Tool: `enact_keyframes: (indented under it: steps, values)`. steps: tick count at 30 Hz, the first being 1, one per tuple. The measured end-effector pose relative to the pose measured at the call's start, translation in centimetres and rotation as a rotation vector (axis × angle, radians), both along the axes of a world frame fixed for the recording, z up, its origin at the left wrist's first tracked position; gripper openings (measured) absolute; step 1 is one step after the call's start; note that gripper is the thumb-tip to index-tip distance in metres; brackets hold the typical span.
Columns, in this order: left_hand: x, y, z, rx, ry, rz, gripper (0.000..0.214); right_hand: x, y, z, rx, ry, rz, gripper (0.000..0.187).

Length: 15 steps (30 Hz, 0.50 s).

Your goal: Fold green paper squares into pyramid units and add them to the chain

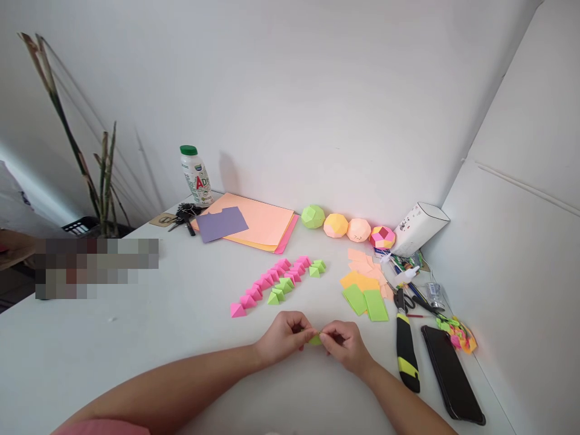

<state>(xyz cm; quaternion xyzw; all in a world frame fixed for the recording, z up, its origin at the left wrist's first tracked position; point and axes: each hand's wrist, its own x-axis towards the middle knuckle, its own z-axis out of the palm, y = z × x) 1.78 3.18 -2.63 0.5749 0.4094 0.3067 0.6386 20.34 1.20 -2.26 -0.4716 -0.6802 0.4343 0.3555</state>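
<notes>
Between my two hands is a small piece of green paper [315,340], mostly covered by my fingers. My left hand [287,335] pinches its left side, and my right hand [347,343] pinches the right side. How the paper is folded cannot be made out. Just beyond my hands stand rows of folded pink paper pyramids [263,281], with several green paper pyramids [281,289] beside them. To the right lie flat green paper pieces [376,305], overlapping orange pieces [360,280] and peach ones [365,263].
Paper balls [336,225] line the wall beside a white box [419,226]. Coloured sheets [263,217] and a purple piece [223,224] lie at the back, near keys [185,212] and a bottle [197,178]. A utility knife [406,347] and phone [453,374] are at right.
</notes>
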Motion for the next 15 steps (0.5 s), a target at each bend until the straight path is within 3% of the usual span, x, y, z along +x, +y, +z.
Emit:
enact_keyframes:
  steps: [10, 13, 15]
  values:
    - [0.06, 0.2, -0.62, 0.023, -0.025, 0.073, 0.043, 0.78, 0.6, -0.64, -0.205, 0.183, 0.008, 0.024]
    - [-0.05, 0.33, -0.26, 0.033, -0.05, 0.11, 0.048, 0.71, 0.53, -0.6, -0.135, 0.16, -0.042, 0.025]
    - [-0.18, 0.34, 0.06, 0.042, -0.043, 0.069, 0.053, 0.49, 0.3, -0.53, 0.004, 0.088, -0.079, 0.023]
